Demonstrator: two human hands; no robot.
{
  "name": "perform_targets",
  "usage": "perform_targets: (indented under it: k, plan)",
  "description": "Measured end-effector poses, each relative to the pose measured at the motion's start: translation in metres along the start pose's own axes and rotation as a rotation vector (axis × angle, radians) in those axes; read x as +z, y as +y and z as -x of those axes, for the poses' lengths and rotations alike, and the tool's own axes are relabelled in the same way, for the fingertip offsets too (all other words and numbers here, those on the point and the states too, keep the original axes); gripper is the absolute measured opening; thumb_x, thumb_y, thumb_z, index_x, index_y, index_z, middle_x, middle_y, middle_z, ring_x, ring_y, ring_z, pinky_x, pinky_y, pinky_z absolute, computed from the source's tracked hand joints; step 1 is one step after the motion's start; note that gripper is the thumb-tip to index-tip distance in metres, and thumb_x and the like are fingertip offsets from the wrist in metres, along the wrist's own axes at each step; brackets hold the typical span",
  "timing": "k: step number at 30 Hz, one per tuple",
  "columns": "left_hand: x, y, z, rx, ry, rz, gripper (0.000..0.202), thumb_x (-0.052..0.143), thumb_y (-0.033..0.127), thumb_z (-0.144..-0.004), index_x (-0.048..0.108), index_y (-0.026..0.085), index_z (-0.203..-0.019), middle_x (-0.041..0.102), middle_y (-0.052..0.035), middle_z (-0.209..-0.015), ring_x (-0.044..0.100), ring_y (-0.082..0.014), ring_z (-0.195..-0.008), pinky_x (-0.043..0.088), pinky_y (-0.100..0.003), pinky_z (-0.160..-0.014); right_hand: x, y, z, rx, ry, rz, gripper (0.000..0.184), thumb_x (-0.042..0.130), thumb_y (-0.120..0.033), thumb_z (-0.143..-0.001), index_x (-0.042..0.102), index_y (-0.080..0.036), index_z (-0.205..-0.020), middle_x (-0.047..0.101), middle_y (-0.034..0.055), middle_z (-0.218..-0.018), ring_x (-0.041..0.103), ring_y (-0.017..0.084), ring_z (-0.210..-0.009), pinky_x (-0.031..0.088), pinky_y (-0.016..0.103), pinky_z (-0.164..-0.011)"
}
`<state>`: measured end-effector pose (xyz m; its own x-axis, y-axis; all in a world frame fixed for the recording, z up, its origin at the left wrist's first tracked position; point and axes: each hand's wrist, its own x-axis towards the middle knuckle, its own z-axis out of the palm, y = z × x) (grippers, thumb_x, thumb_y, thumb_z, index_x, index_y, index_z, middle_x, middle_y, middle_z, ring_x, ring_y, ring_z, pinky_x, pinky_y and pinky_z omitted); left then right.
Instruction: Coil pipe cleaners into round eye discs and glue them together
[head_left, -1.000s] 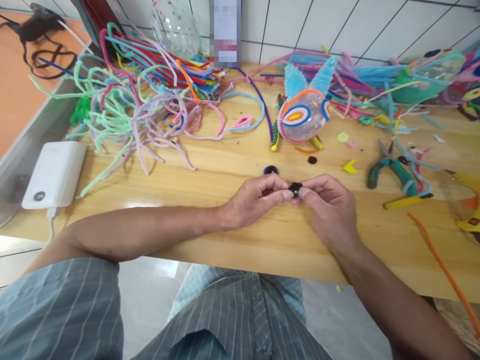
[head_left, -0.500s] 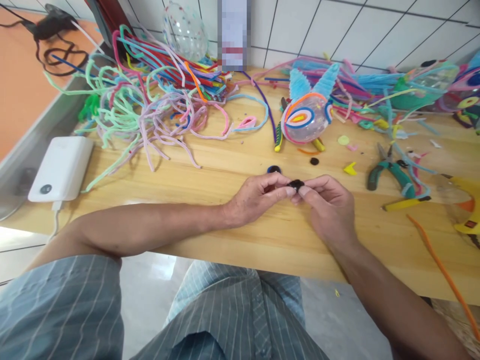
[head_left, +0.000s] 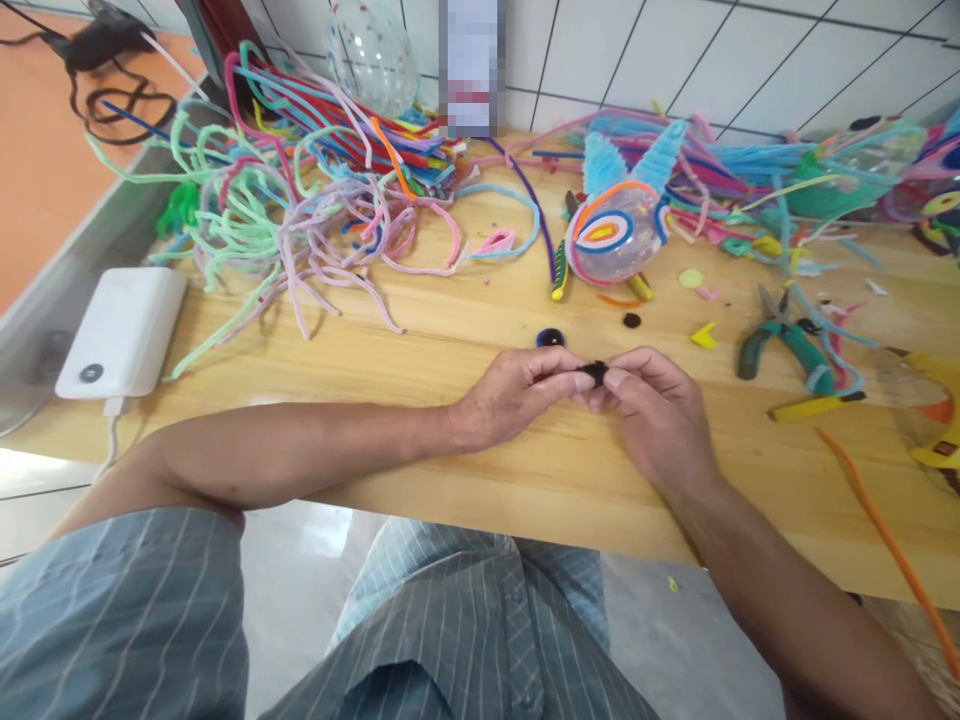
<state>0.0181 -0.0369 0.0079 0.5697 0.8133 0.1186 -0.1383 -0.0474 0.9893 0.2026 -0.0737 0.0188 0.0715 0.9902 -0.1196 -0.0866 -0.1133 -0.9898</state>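
Observation:
My left hand (head_left: 517,392) and my right hand (head_left: 651,405) meet over the wooden table (head_left: 465,440), fingertips pinched together on a small black fuzzy coil (head_left: 596,373). Both hands rest near the table's front edge. Just beyond them lie a blue-and-black round piece (head_left: 550,338) and a small black disc (head_left: 632,320). Farther back stands a clear ball decorated with coloured pipe-cleaner rings and blue ears (head_left: 613,228).
A big heap of coloured pipe cleaners (head_left: 300,200) covers the back left. A white power bank (head_left: 124,330) lies at the left edge. Green-handled pliers (head_left: 784,340), a yellow tool (head_left: 814,405) and an orange pipe cleaner (head_left: 885,530) lie to the right.
The hands stay pinched on the black coil with only slight finger shifts. The view has tilted a little, so the table things sit slightly lower and to the right.

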Motion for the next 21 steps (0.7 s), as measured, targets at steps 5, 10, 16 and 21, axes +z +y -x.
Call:
perform_targets:
  k: [5,10,16,21]
  plan:
    - [0.001,0.006,0.000,-0.043,-0.006,-0.020,0.022,0.066,0.033,-0.096,0.072,0.014,-0.086,0.073,-0.0020,-0.082,0.065,-0.0110,-0.078,0.049,-0.022,-0.072,0.001,-0.004,-0.001,0.016,0.003,-0.012,0.008,0.079,-0.023,-0.076,0.071,-0.024,-0.078,0.068,-0.0041,-0.067,0.059,0.011,-0.056,0.046,0.028,-0.059]
    - [0.000,0.007,0.000,-0.053,0.013,0.020,0.023,0.068,0.033,-0.094,0.072,0.014,-0.081,0.073,-0.0013,-0.077,0.062,-0.0093,-0.071,0.048,-0.021,-0.068,-0.001,-0.003,0.001,0.016,-0.031,0.035,0.007,0.076,-0.023,-0.078,0.070,-0.024,-0.078,0.065,-0.0043,-0.063,0.057,0.011,-0.055,0.045,0.027,-0.058]
    - [0.001,-0.001,-0.002,-0.090,0.040,0.100,0.035,0.078,0.047,-0.086,0.072,0.013,-0.085,0.072,-0.0016,-0.076,0.057,-0.0084,-0.065,0.043,-0.022,-0.062,-0.005,0.005,0.001,-0.006,-0.039,0.097,0.008,0.074,-0.021,-0.082,0.067,-0.024,-0.081,0.066,-0.0049,-0.061,0.060,0.012,-0.055,0.047,0.027,-0.059]
    - [0.001,-0.008,-0.005,-0.062,0.004,0.201,0.045,0.084,0.052,-0.079,0.070,0.014,-0.098,0.071,-0.0009,-0.078,0.061,-0.0096,-0.070,0.044,-0.023,-0.066,-0.002,0.004,0.001,-0.018,0.006,0.073,0.011,0.075,-0.025,-0.082,0.065,-0.025,-0.080,0.066,-0.0054,-0.061,0.059,0.012,-0.055,0.047,0.028,-0.061]
